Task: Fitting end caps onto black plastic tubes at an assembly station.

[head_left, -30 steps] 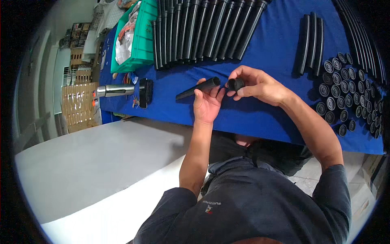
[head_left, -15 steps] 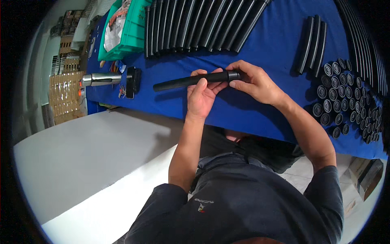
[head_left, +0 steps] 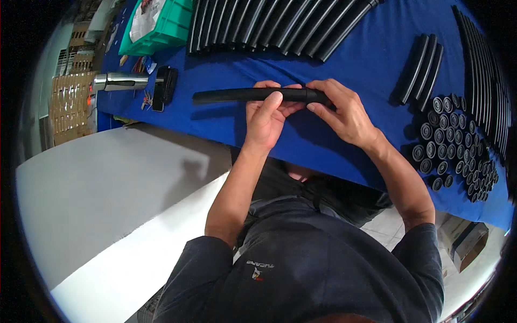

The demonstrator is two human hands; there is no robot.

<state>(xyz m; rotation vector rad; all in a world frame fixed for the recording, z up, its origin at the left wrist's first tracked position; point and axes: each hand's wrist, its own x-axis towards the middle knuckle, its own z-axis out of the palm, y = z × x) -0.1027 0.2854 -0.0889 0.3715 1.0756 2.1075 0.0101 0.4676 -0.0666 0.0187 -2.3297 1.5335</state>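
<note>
A slim black tube (head_left: 226, 96) lies level across both hands, above the blue cloth (head_left: 215, 70) of the table. Around its middle my left hand (head_left: 266, 116) is closed, palm up, with the thumb on top. My right hand (head_left: 342, 107) grips the thicker right end, where a black collar or cap (head_left: 315, 96) sits; the fingers partly hide it. Beyond the hands, a row of similar black tubes (head_left: 269, 24) lies side by side. Three shorter black tubes (head_left: 420, 70) rest to the right, near many round black caps (head_left: 449, 121).
On the left stand a green crate (head_left: 161, 32) with packed contents, a steel cylinder (head_left: 121, 82) lying on its side, and a black phone-like object (head_left: 164, 89) beside keys (head_left: 146, 101). Long thin black rods (head_left: 484, 81) line the far right. A cardboard box (head_left: 468, 245) is below the table at right.
The view has shifted and tilted slightly. The tube lies more level than before, and my right fingers have wrapped further over its collar end. Both hands keep their hold.
</note>
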